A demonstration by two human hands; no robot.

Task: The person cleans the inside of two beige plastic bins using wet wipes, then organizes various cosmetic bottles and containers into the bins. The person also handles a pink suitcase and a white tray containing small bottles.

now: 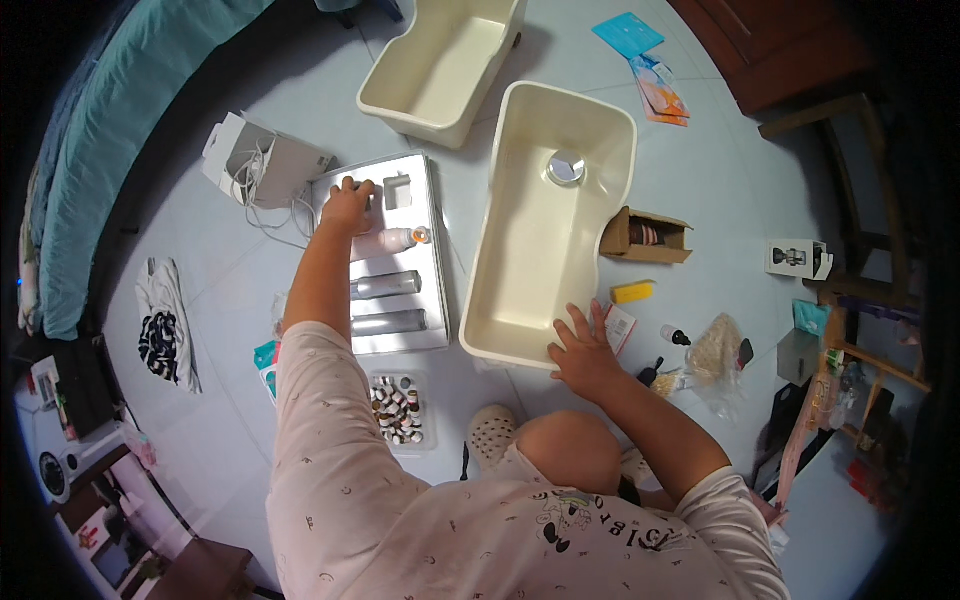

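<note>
My left hand [349, 205] reaches into the upper left of a white presentation box [437, 300] with moulded slots. Its fingers curl over a small dark item, mostly hidden, so a firm hold cannot be told. Below the hand, a pale pink bottle [386, 243] with an orange loop lies in the box. Two grey metallic cylinders [390, 284] lie in lower slots. My right hand [589, 354] rests with spread fingers on the near right corner of a cream plastic bin [525, 247]. Inside that bin, at the far end, sits a round shiny silver object [565, 167].
Another cream bin [450, 67] stands beyond. A white carton [266, 165] with cables is at left. Small bottles fill a clear tray [397, 412] near my feet. Right of the bin lie a cardboard box [649, 236], a yellow block [632, 291] and a dropper bottle [675, 334].
</note>
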